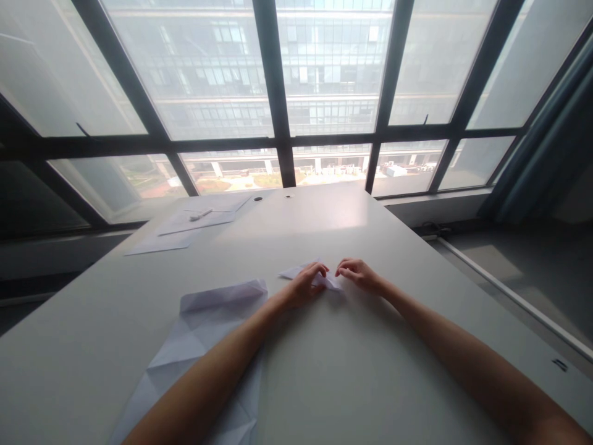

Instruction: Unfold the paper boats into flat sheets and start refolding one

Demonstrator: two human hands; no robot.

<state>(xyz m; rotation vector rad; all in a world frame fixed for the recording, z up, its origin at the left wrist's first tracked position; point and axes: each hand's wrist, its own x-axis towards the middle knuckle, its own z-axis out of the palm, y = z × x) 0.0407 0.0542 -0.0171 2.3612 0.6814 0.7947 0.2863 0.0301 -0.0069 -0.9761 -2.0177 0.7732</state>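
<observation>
A small piece of folded white paper [332, 282] lies on the white table, with pointed ends showing to either side of my left hand [309, 284]. That hand is closed on the paper, thumb low and fingers bent over its top, hiding the middle of it. Just off the paper's right end is my right hand [359, 274], its fingers loosely bent and slightly apart, with nothing visible in them. Beneath my left forearm, a larger creased white sheet [210, 321] rests on the table, its far edge folded up; the forearm covers part of it.
Flat white sheets [176, 240] lie at the table's far left, a small white object [201, 215] on top. A round hole [258, 199] sits near the far edge of the table [370, 371]. Dark-framed windows [282, 139] stand beyond, a curtain [542, 136] at right.
</observation>
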